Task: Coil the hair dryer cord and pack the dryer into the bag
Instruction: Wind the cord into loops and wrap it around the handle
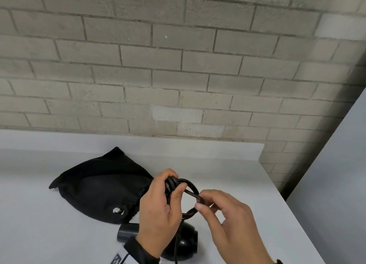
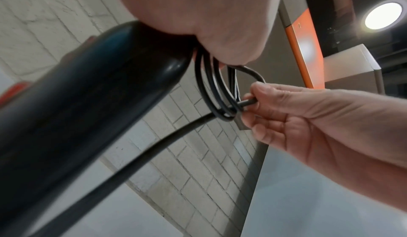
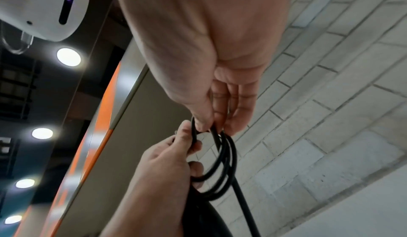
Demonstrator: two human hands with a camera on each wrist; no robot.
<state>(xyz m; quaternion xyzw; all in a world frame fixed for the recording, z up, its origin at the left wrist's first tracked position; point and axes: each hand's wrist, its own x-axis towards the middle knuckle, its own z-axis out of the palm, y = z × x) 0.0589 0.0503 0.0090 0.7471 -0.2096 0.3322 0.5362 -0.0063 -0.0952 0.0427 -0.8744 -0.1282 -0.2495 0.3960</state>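
Note:
The black drawstring bag (image 1: 103, 186) lies on the white table (image 1: 59, 234), left of my hands. My left hand (image 1: 173, 184) grips several coiled loops of the black cord (image 1: 191, 184) against the top of the hair dryer's handle (image 2: 88, 101). The dryer's body (image 1: 184, 242) and nozzle (image 1: 127, 232) show below that hand. My right hand (image 1: 201, 201) pinches the plug end (image 2: 242, 124), metal prongs showing, against the loops (image 2: 215, 91). In the right wrist view its fingertips (image 3: 204, 124) hold the cord (image 3: 224, 162) beside my left hand (image 3: 165, 162).
A grey brick wall (image 1: 178, 65) stands close behind the table. The table's right edge (image 1: 287, 208) runs diagonally past my right hand, with a pale surface (image 1: 336, 184) beyond it. The bag's mouth with its white cord end (image 1: 117, 210) faces the dryer.

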